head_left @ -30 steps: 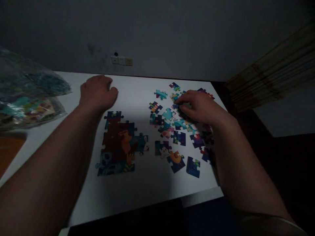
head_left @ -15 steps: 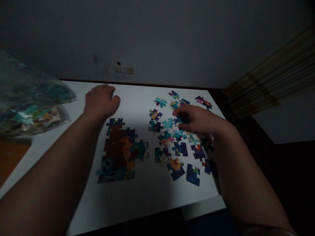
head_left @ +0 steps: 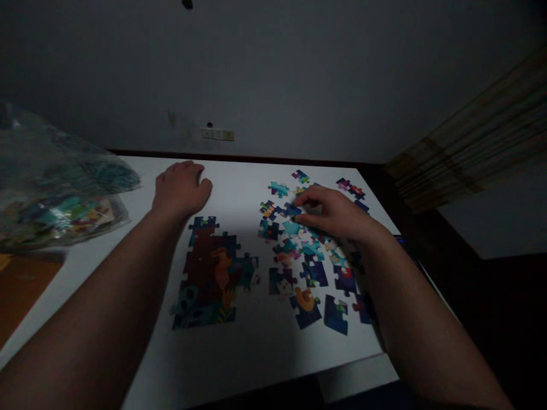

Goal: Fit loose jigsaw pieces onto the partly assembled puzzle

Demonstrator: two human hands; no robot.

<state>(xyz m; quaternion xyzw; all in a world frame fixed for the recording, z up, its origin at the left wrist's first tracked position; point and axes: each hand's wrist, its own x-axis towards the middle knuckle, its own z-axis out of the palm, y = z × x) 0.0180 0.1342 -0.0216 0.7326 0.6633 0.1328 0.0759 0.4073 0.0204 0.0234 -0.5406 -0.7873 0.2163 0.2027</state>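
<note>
wall [head_left: 299, 74]: grey, dimly lit, with a socket panel [head_left: 217, 134] low down and a patterned curtain [head_left: 461, 154] at right.
white table [head_left: 256, 353]: below the wall, shaded toward the near edge.
joined section [head_left: 200, 253]: flat at centre-left on the table, red-brown and teal, with an orange animal figure; apparently unaltered over the last second.
loose pieces [head_left: 314, 274]: spread flat right of the joined section, some touching or overlapping, partly hidden under the right forearm.
right hand [head_left: 335, 210]: just shifted leftward over the loose pieces; grip narrow, thumb and fingertips closed around a dark blue piece [head_left: 292, 210].
dark blue piece: at the fingertips, near the left side of the scatter and apart from the joined section; fully lifted or still on the table, cannot tell.
left hand [head_left: 182, 185]: palm down beyond the joined section, thumb spread wide, nothing visibly held.
plastic bag [head_left: 66, 210]: at far left, clear, with colourful contents, above an orange item [head_left: 25, 290].
effect of shift: judged a change among loose pieces only, without a new join.
</note>
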